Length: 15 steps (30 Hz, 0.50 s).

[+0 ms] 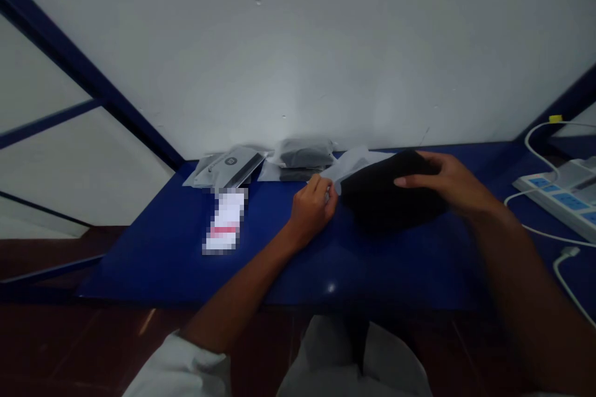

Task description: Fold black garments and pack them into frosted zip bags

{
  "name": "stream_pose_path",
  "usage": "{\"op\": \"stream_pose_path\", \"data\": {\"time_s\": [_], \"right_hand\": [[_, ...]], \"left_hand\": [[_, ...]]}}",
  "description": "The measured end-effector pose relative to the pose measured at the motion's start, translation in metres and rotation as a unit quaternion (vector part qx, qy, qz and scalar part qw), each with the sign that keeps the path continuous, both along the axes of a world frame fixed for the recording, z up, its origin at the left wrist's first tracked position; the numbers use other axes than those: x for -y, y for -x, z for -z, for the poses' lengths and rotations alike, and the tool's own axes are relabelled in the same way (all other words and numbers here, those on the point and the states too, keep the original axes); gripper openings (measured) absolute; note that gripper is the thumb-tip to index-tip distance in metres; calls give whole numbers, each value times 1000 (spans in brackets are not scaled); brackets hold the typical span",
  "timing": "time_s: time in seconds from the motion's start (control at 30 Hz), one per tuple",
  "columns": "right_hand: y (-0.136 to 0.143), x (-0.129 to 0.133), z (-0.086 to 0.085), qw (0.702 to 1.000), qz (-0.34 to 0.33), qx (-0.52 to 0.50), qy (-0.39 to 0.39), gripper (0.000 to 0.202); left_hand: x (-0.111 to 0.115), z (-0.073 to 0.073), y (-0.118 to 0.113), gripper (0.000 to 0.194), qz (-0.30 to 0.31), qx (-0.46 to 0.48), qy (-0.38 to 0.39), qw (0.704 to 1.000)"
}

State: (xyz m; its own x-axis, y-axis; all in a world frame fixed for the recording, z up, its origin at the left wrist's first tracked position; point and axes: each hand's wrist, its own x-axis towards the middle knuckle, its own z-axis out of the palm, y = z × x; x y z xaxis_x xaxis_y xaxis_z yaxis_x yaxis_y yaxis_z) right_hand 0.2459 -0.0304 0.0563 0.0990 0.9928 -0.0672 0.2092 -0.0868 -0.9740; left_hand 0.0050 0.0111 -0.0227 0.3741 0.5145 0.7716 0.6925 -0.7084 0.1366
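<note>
My right hand [442, 183] grips a folded black cloth [391, 192] by its right end, thumb on the near face. The cloth's left end meets a translucent plastic bag [356, 161]; whether it is inside the bag's mouth I cannot tell. With curled fingers my left hand [315, 201] pinches the near left edge of that bag. Behind the left hand lie stacked packets of dark items in clear bags [305, 155]. Further left is a pile of grey-and-black printed packets [230, 164].
A blurred-out white slip with a red band [225, 223] lies on the blue table [162, 254]. At the right are a white power strip [559, 198], a cable and a loose plug [568, 253]. A pale wall [326, 62] rises behind the table.
</note>
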Motion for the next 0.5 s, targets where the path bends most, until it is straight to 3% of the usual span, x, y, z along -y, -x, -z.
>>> {"op": "stream_pose_path", "data": {"time_s": [0.1,0.37,0.5], "right_hand": [[9,-2,2,1000,14,13,4,35],[21,-11,18,989,148,-8,17,35],[30,-13,27,988,135,-65,30,33]], "left_hand": [[1,-1,0,13,-17,21,12,1000],[2,0,-2,14,-19,2,-15,1000],[3,-2,-2,16,4,-31,-19,999]]}}
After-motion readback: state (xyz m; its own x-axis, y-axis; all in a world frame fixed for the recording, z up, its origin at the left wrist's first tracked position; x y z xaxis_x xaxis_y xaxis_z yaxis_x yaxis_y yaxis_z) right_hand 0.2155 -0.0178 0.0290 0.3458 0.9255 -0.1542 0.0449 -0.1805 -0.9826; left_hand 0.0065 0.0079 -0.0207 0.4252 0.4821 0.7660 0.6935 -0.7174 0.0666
